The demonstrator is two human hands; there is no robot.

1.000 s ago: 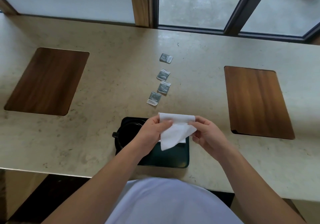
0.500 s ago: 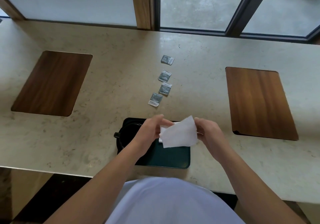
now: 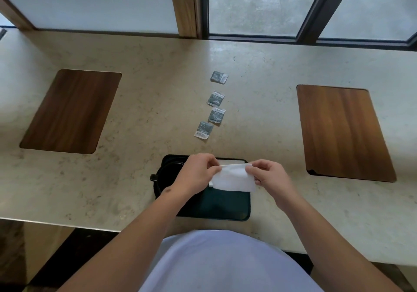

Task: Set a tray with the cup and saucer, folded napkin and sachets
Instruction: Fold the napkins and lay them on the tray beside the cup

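Note:
A dark green tray (image 3: 225, 208) lies at the counter's near edge. Above it I hold a white napkin (image 3: 232, 178), folded into a flat rectangle. My left hand (image 3: 196, 176) pinches its upper left corner and my right hand (image 3: 268, 178) pinches its upper right corner. A black cup and saucer (image 3: 162, 176) sit on the tray's left side, mostly hidden behind my left hand. More white paper (image 3: 230, 161) shows at the tray's far edge behind the napkin. Several grey sachets (image 3: 215, 107) lie in a row on the counter beyond the tray.
Two wooden boards are set into the pale stone counter (image 3: 140, 115), one at the left (image 3: 72, 111) and one at the right (image 3: 340, 131). Windows and a wooden post stand along the far edge.
The napkin hung open and angled between my hands; now it is folded over into a neater rectangle, held level by its top corners above the tray.

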